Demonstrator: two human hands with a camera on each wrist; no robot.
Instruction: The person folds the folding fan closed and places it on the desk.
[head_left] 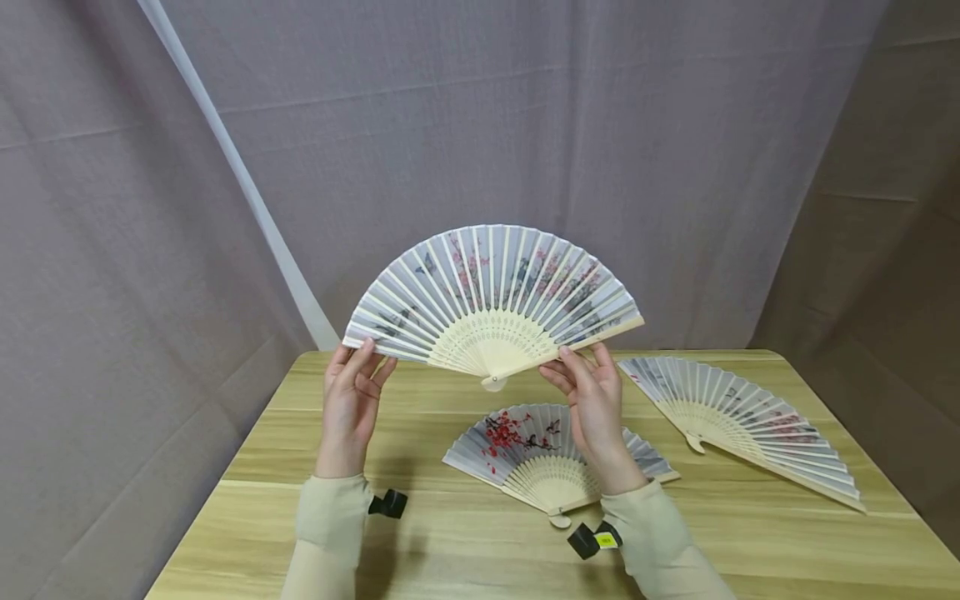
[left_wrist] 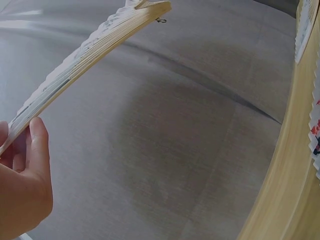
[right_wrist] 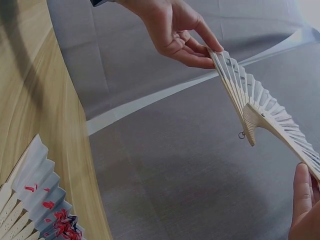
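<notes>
An open paper fan (head_left: 491, 300) with pale bamboo ribs and a flower painting is held upright above the table's far part. My left hand (head_left: 367, 350) pinches its left outer edge; the right wrist view shows this hand (right_wrist: 180, 35) with fingers and thumb closed on the fan's (right_wrist: 260, 112) end. My right hand (head_left: 573, 362) pinches the right guard stick close to the pivot. In the left wrist view the fan (left_wrist: 85, 55) shows edge-on above my fingers (left_wrist: 30, 150). In the right wrist view only a fingertip (right_wrist: 302, 200) of my right hand shows under the fan.
Two more open fans lie on the wooden table (head_left: 420, 542): one with red blossoms (head_left: 525, 454) beneath my right hand, one (head_left: 742, 421) at the right. Grey cloth hangs behind and to both sides. A white pole (head_left: 247, 192) slants at the left.
</notes>
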